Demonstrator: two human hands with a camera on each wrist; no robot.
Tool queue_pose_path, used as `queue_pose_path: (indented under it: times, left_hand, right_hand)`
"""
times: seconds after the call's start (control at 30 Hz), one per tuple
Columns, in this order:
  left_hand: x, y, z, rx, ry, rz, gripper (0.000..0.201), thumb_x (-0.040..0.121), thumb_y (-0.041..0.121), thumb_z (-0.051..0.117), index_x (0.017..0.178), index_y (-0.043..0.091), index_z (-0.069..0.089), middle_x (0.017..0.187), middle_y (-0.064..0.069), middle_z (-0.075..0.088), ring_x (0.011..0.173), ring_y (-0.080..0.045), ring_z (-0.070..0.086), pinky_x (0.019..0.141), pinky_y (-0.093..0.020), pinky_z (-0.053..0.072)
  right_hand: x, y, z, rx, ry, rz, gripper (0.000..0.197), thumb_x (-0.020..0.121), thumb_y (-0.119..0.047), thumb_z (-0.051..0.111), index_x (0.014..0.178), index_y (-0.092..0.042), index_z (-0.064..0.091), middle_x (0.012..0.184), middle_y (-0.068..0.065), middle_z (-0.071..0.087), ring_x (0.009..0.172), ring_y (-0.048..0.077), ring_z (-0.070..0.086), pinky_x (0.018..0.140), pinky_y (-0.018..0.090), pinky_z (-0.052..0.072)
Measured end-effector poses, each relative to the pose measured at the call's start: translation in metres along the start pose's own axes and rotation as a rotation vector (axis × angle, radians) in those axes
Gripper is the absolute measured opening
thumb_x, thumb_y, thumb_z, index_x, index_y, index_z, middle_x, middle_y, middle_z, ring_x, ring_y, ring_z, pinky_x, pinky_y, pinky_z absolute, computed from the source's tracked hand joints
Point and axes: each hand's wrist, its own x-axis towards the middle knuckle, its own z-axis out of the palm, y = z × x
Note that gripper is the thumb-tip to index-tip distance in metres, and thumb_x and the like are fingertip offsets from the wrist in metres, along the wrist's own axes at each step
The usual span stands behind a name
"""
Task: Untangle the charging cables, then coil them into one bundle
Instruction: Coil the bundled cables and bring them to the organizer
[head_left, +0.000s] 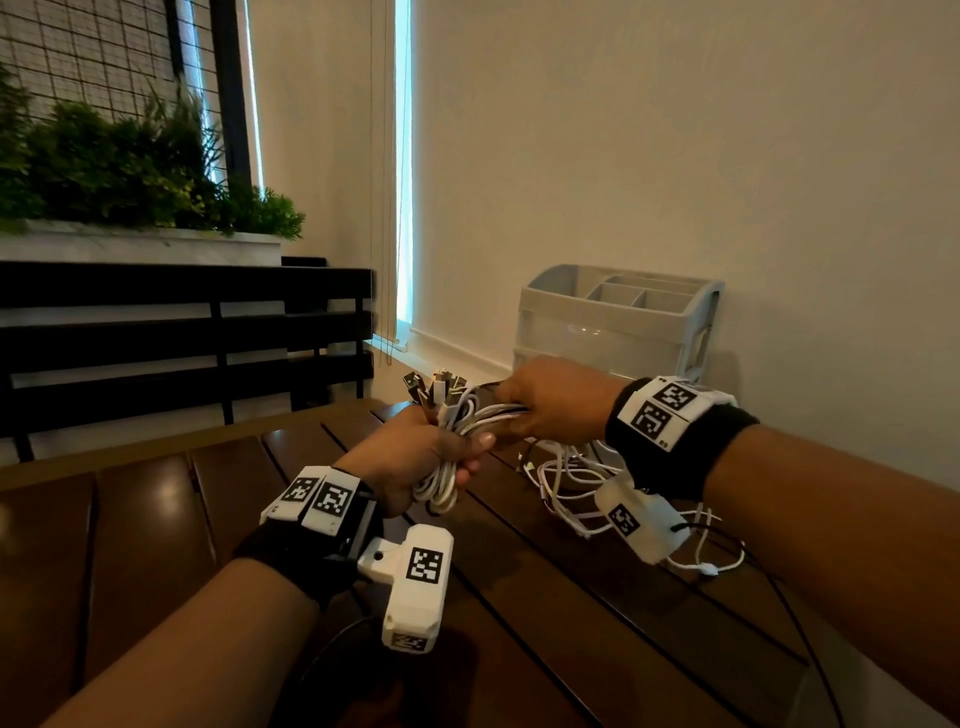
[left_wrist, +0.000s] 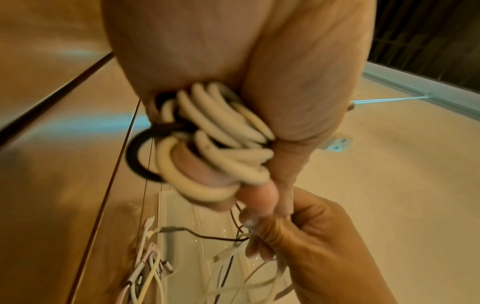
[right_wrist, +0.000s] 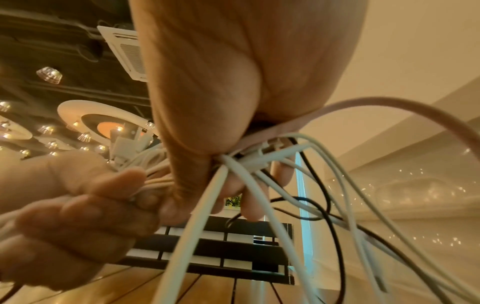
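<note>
My left hand (head_left: 415, 462) grips a coil of white and black charging cables (head_left: 457, 415) above the wooden table (head_left: 156, 509), with several plug ends (head_left: 431, 387) sticking up past the fist. In the left wrist view the coil loops (left_wrist: 215, 139) wrap around my fingers. My right hand (head_left: 545, 405) holds the same cables just to the right of the coil, fingers curled round the strands (right_wrist: 259, 156). The loose cable ends (head_left: 582, 483) trail down from it onto the table, and in the right wrist view they hang below the fist (right_wrist: 298, 205).
A pale plastic drawer organiser (head_left: 618, 322) stands against the wall behind my right hand. A black slatted bench (head_left: 182, 332) and a planter with green plants (head_left: 130, 166) sit beyond the table's far left edge. A thin black wire (head_left: 800, 623) runs along the table's right side.
</note>
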Motion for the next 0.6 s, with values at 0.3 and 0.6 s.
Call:
queue_pose_path:
  times: [0.3,0.6]
  left_hand:
    - [-0.007,0.000,0.004,0.002,-0.141,0.095,0.034,0.074,-0.015,0.067,0.104,-0.001,0.062,0.067,-0.002,0.067,0.066,-0.017,0.065,0.063,-0.031,0.053]
    - [-0.003,-0.007,0.012,-0.050,-0.133,0.106,0.029,0.080,-0.008,0.066,0.107,-0.003,0.057,0.061,-0.009,0.053,0.048,-0.018,0.054,0.053,-0.032,0.049]
  right_hand:
    - [0.000,0.006,-0.009,0.021,-0.028,0.044,0.023,0.087,-0.040,0.065,0.096,-0.019,0.072,0.084,-0.001,0.069,0.076,0.015,0.058,0.071,0.031,0.046]
    - [-0.002,0.009,-0.015,0.127,0.070,0.112,0.031,0.076,-0.039,0.077,0.082,-0.009,0.071,0.070,0.005,0.064,0.053,0.007,0.048,0.059,0.029,0.042]
